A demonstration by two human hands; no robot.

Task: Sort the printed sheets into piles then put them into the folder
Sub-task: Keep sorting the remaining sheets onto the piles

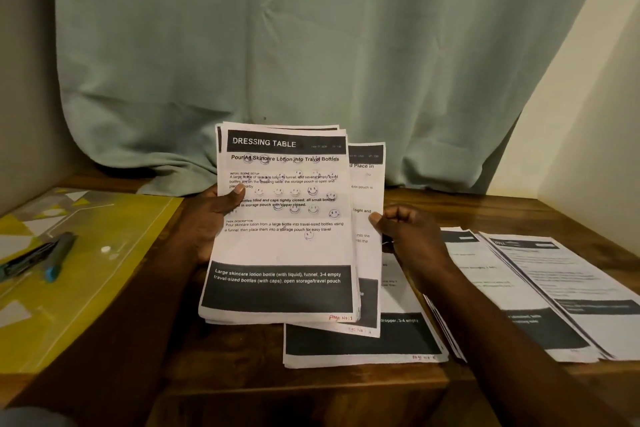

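At the far left, a flat yellow plastic folder with grey and white triangle shapes [104, 270] lies on the dark brown wooden tabletop [311, 392]. On its left part rest a dark marker with a blue cap [59, 258] and, just left of it, a second dark pen [24, 262]. Right of the folder, the left hand [211, 218] grips a thick stack of white printed sheets with black bands [284, 253]. It holds the stack upright above the middle of the tabletop, with the thumb pressed on the front page and the fingers hidden behind. The top page is headed "DRESSING TABLE" and carries small stamped smiley faces and a red handwritten page note at its lower right corner. Behind this stack and shifted to the right, a single printed sheet [367, 184] sticks out. The right hand [405, 236] grips its right edge, thumb on the front and fingers curled. Below the held papers, a pile of printed sheets [363, 347] lies flat near the front edge. Further right lie two more piles flat on the tabletop, a middle pile [485, 288] and a rightmost pile [571, 288] that overlaps it. A pale green cloth curtain [311, 45] hangs across the far side.
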